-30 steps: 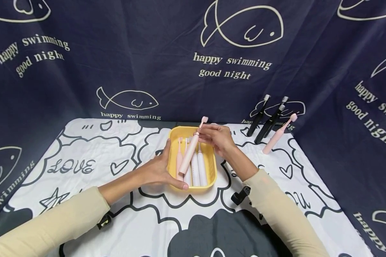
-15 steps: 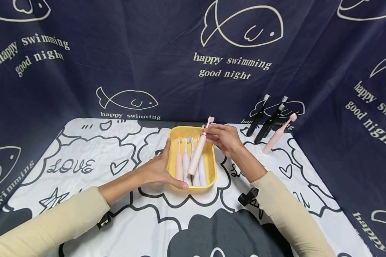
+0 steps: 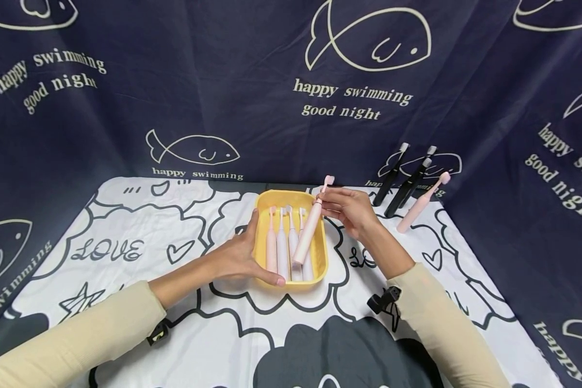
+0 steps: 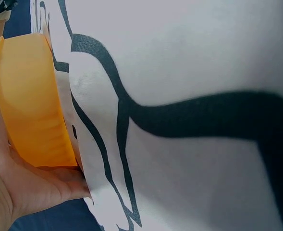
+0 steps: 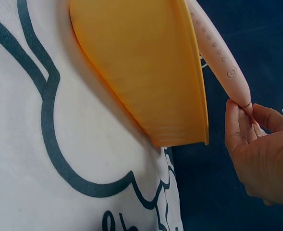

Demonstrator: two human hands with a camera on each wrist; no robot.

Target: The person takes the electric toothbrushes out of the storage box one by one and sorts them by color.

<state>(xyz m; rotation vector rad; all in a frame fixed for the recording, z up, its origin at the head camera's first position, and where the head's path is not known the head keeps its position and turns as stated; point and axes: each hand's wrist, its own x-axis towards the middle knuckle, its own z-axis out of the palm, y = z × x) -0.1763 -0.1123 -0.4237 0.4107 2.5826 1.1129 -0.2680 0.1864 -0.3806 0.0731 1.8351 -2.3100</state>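
Slanting through right grip (image 3: 350, 210), pink toothbrush (image 3: 308, 233)

From here I see a yellow tray (image 3: 281, 197), pink toothbrushes (image 3: 309, 231), lilac-white toothbrushes (image 3: 282, 250), black toothbrushes (image 3: 387, 185), beige sleeves (image 3: 77, 337), a white cloth (image 3: 174, 326) with dark outlines, and a navy backdrop (image 3: 252, 102) with cream fish and lettering.

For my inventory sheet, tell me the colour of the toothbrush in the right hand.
The toothbrush is pale pink, shown best in the head view.
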